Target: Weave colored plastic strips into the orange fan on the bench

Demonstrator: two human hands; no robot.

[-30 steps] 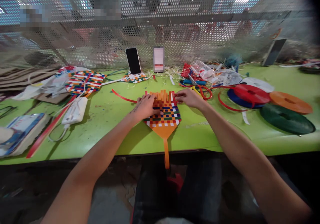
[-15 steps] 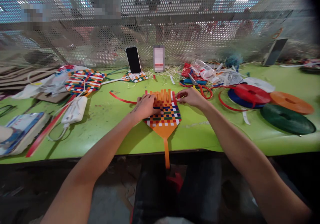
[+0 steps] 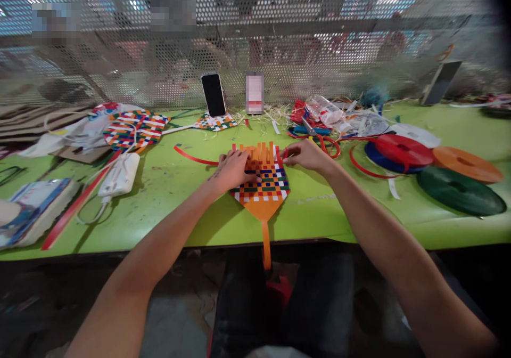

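Note:
An orange woven fan (image 3: 264,183) with a chequered pattern of red, blue, green and white strips lies on the green table (image 3: 171,203), its handle hanging over the front edge. My left hand (image 3: 232,168) lies flat on the fan's left side, fingers pressing on the weave. My right hand (image 3: 304,154) is at the fan's upper right corner, fingers pinched on the end of a red strip (image 3: 190,157) that runs through the upright orange strips and curls out to the left.
Finished woven fans (image 3: 133,129) lie at the back left beside a white power bank (image 3: 120,174) and a book (image 3: 32,209). A phone (image 3: 213,95) leans on the perforated screen. Scissors (image 3: 319,137) and reels of red (image 3: 401,149), orange (image 3: 467,163) and green (image 3: 461,190) strip lie to the right.
The red strip's loose end on the left has slid slightly further left and up. Both hands stay almost where they were.

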